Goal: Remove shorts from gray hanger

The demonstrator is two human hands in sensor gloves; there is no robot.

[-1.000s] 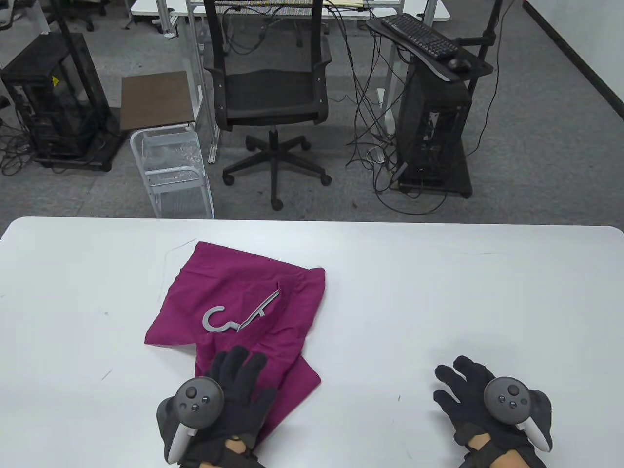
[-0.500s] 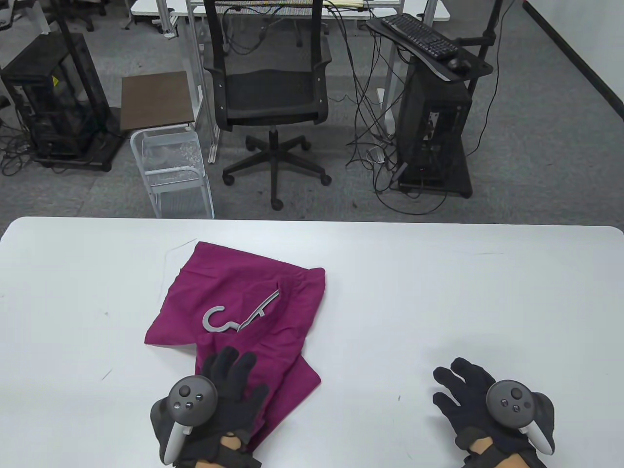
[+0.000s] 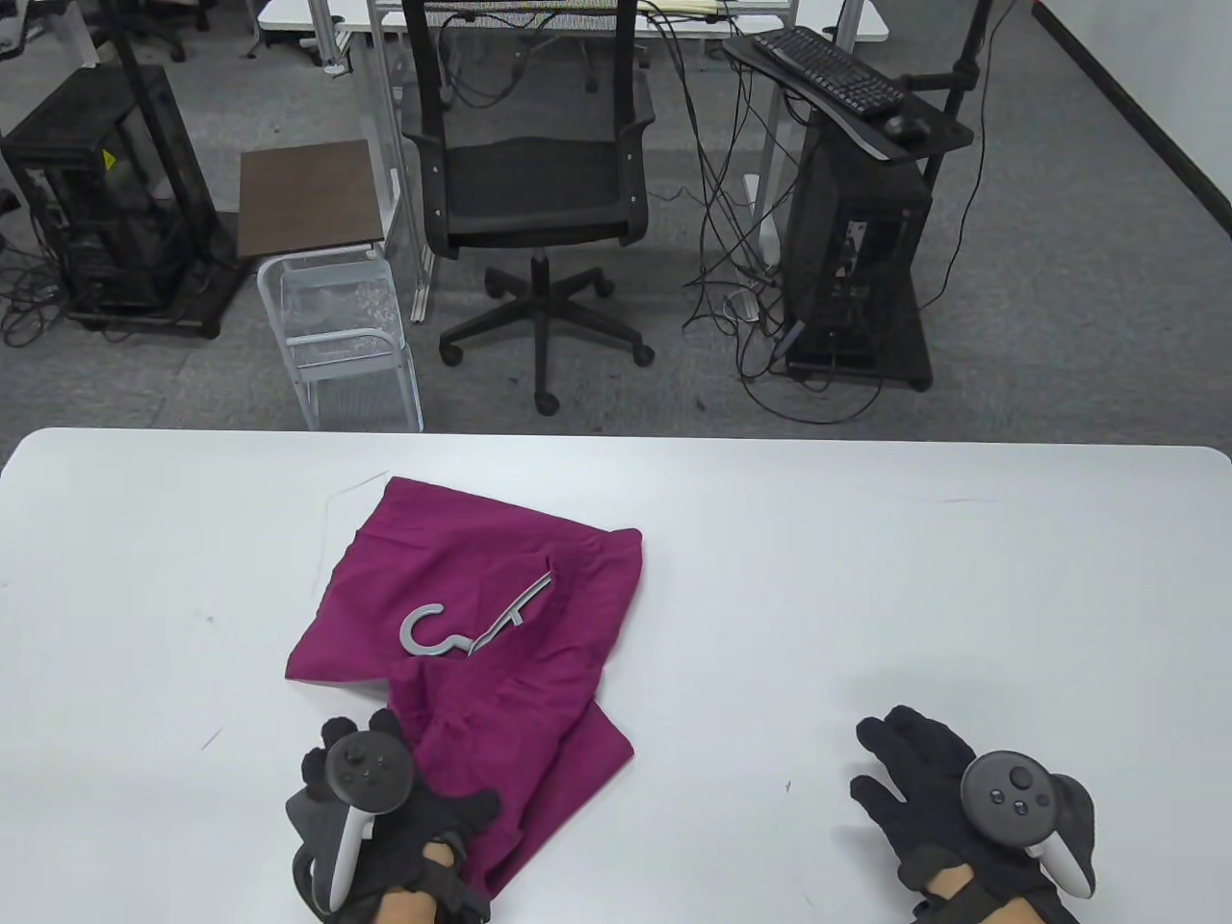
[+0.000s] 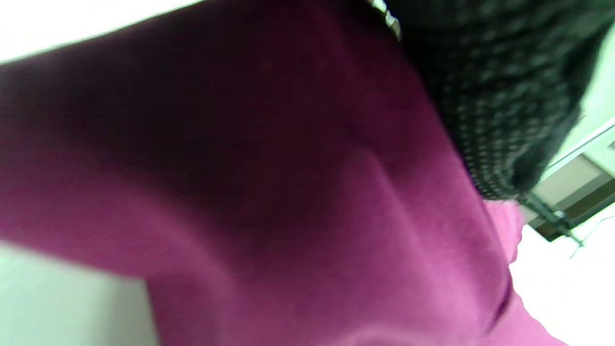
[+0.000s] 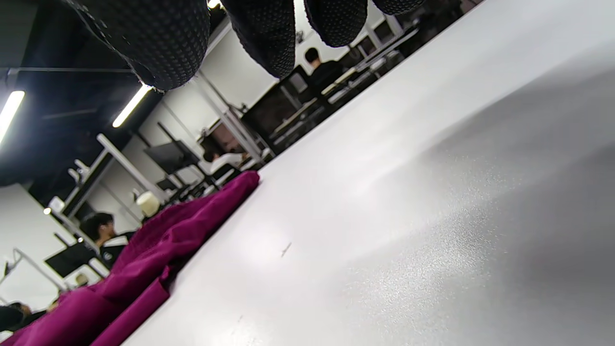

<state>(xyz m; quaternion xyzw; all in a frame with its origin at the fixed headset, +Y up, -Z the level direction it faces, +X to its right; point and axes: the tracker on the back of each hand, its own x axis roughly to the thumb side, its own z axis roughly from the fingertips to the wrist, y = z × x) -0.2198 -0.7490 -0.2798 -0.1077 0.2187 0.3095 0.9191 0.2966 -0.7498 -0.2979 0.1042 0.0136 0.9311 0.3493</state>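
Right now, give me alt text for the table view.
Magenta shorts lie crumpled on a white table, a gray hanger on top. The gloved left hand rests on their near edge; the right hand rests apart on the table.

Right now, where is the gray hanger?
In the table view, the gray hanger lies on the magenta shorts, left of centre, just beyond the left hand.

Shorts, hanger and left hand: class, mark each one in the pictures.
shorts [image 3: 462, 549], table view, on the flat upper fabric.
hanger [image 3: 422, 637], table view, on the curved hook.
left hand [image 3: 423, 818], table view, on the glove's back beside the tracker.
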